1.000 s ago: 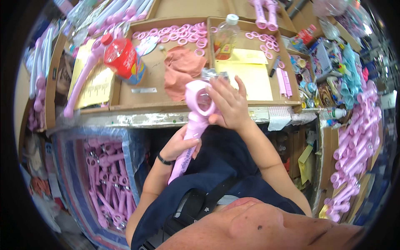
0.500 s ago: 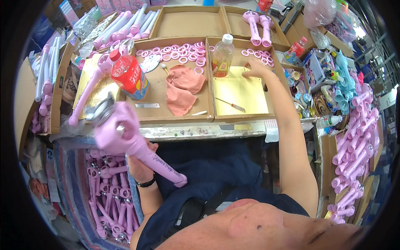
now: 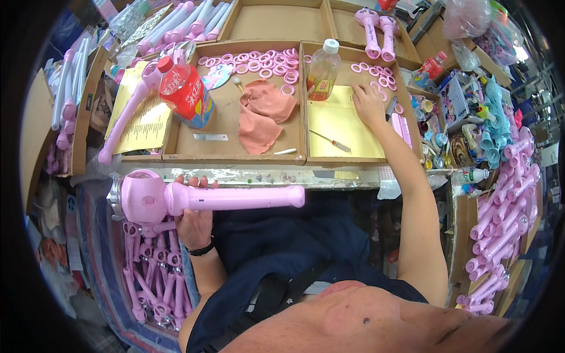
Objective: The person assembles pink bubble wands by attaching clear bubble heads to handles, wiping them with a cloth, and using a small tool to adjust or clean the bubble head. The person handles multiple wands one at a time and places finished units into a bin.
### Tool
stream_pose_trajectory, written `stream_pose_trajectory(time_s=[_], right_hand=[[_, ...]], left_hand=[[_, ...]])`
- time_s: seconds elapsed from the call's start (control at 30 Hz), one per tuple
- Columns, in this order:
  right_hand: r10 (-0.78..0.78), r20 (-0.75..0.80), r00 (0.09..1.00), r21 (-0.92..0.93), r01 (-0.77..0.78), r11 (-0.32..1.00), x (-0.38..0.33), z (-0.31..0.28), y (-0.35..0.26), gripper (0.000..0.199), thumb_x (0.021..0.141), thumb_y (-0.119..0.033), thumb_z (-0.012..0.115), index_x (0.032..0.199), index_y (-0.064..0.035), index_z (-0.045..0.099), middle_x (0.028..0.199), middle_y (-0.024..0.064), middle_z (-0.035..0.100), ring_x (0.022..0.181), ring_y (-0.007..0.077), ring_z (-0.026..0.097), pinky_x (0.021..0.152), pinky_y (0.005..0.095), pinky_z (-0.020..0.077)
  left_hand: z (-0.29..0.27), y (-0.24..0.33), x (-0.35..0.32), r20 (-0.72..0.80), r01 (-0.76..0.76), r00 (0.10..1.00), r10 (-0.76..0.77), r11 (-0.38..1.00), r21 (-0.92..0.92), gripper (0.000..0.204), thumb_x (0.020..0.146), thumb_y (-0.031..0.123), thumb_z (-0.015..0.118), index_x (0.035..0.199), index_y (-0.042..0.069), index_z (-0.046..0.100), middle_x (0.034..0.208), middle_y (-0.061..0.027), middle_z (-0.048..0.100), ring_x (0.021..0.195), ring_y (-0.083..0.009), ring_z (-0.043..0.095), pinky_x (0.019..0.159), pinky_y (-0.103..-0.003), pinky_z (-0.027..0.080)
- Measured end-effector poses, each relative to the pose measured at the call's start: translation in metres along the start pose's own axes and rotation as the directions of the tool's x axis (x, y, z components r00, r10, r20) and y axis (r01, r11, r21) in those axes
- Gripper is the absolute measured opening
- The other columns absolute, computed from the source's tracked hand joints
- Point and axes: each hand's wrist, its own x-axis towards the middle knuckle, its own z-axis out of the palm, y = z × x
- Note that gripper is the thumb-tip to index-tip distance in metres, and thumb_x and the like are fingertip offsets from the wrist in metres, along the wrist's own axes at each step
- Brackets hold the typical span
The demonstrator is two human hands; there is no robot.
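Note:
A pink plastic wand toy [image 3: 241, 198] lies level across my left hand [image 3: 197, 226], its round hollow head to the left and its handle pointing right. The fingers wrap behind the handle near the head. Over the right tray, my right hand [image 3: 368, 107] reaches down onto a yellow sheet [image 3: 335, 126], fingers apart and nothing visible in them. Pink rings [image 3: 382, 76] lie just beyond that hand. A small screwdriver [image 3: 331, 141] rests on the sheet, and a bottle with a white cap [image 3: 323, 70] stands to the hand's left.
The left tray [image 3: 235, 154] holds many pink rings [image 3: 265, 60], an orange cloth [image 3: 265, 115], a metal blade [image 3: 210, 137] and a red-labelled bottle [image 3: 187, 94]. A bin of pink wands [image 3: 156, 276] sits lower left; more wands [image 3: 500, 217] are piled at right.
My left hand has turned the wand from a slant to level, its head now further left. The right hand has shifted slightly right and nearer. The view has shifted a little.

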Motion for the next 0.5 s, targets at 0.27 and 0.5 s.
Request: stream_pose_trajectory(time_s=[0.27, 0.5], right_hand=[[0.066, 0.089, 0.994, 0.148, -0.078, 0.986, -0.002, 0.012, 0.012, 0.028, 0.086, -0.016, 0.054, 0.112, -0.0106, 0.064, 0.108, 0.0107, 0.062, 0.101, 0.0317, 0.057, 0.086, 0.043, 0.0453], [0.092, 0.149, 0.985, 0.015, -0.095, 0.995, 0.004, 0.009, 0.005, 0.041, 0.078, -0.01, 0.05, 0.117, -0.0116, 0.061, 0.114, 0.012, 0.058, 0.108, 0.0321, 0.052, 0.095, 0.0426, 0.0407]], left_hand=[[0.018, 0.016, -0.011, -0.046, -0.037, 0.998, 0.045, 0.987, 0.153, 0.069, 0.087, -0.001, 0.049, 0.147, 0.004, 0.015, 0.137, -0.0189, 0.043, 0.133, -0.0384, 0.032, 0.112, -0.055, 0.017], [0.027, 0.014, -0.014, 0.072, -0.102, 0.994, 0.085, 0.951, 0.292, 0.074, 0.083, 0.001, 0.06, 0.144, 0.004, 0.017, 0.13, -0.0209, 0.045, 0.123, -0.0393, 0.046, 0.103, -0.061, 0.031]])
